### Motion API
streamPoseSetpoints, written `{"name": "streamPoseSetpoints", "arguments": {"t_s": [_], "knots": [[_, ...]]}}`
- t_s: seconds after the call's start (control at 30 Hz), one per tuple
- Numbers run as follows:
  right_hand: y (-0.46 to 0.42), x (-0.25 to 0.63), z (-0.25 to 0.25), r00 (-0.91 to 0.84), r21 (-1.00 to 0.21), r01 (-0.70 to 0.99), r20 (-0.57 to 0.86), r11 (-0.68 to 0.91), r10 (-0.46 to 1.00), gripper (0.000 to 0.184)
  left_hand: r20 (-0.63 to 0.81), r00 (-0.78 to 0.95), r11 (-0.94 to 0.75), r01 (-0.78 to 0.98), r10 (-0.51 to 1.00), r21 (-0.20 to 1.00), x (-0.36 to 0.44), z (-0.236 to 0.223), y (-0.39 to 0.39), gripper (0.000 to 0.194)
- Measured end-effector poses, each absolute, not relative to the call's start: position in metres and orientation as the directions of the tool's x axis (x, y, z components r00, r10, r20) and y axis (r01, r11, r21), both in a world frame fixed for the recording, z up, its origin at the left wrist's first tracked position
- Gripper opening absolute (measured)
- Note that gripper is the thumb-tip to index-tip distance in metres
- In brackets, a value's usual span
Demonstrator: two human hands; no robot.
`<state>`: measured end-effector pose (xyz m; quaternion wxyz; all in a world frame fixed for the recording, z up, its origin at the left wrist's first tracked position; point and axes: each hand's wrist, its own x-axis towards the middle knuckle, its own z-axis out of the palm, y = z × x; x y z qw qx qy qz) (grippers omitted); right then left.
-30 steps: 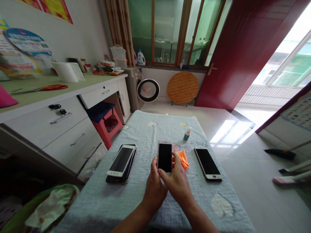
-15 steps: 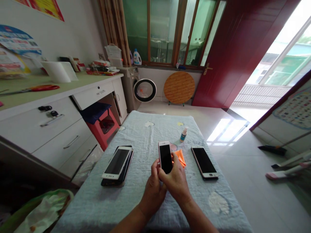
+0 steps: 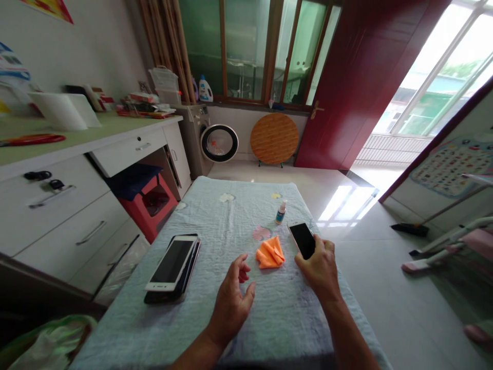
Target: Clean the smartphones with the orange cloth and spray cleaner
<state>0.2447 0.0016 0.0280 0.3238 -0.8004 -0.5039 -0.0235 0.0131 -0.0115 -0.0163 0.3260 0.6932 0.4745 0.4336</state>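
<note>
My right hand (image 3: 319, 262) grips a white-edged smartphone (image 3: 303, 239) with a dark screen by its sides, at the right of the cloth-covered table (image 3: 231, 216). Whether the other phone seen there earlier lies beneath it, I cannot tell. My left hand (image 3: 233, 298) hovers over the middle, fingers loosely curled and apart, holding nothing. Between the hands a crumpled orange cloth (image 3: 270, 253) rests on the table. Beyond it stands a small spray bottle (image 3: 281, 212), upright. On the left, a white smartphone (image 3: 173, 263) lies stacked on a dark one (image 3: 165, 297).
A white cabinet with drawers (image 3: 92, 231) runs along the left, a red stool (image 3: 150, 198) tucked beside it. The washing machine door (image 3: 219, 144) hangs open behind the table. A round wooden board (image 3: 274, 139) leans on the back wall near a red door (image 3: 358, 77).
The phone held in both hands has moved right in my right hand. My left hand has let go and drawn apart from it. The view has shifted slightly, and the orange cloth is uncovered.
</note>
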Motion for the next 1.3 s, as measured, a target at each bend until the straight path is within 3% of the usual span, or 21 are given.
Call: {"name": "streamPoseSetpoints", "arguments": {"t_s": [0.3, 0.9, 1.07, 1.2, 1.3], "knots": [[0.004, 0.259, 0.016, 0.629, -0.289, 0.772, 0.219, -0.566, 0.746, 0.067, 0.261, 0.211, -0.324, 0.371, 0.942, 0.870, 0.013, -0.013, -0.011, 0.051], [0.000, 0.258, 0.007, 0.616, -0.185, 0.788, 0.258, -0.587, 0.745, 0.061, 0.287, 0.196, -0.342, 0.369, 0.938, 0.864, 0.012, -0.011, -0.012, 0.046], [-0.002, 0.258, 0.006, 0.609, -0.208, 0.793, 0.304, -0.573, 0.732, 0.062, 0.290, 0.204, -0.348, 0.372, 0.935, 0.860, 0.011, -0.012, -0.011, 0.043], [-0.002, 0.248, 0.019, 0.530, -0.318, 0.847, 0.426, -0.427, 0.733, 0.054, 0.290, 0.232, -0.360, 0.370, 0.928, 0.856, 0.012, -0.010, -0.010, 0.041], [0.000, 0.226, 0.033, 0.249, -0.401, 0.914, 0.438, -0.060, 0.864, 0.038, 0.291, 0.250, -0.370, 0.383, 0.923, 0.846, 0.012, -0.005, -0.010, 0.036]]}}
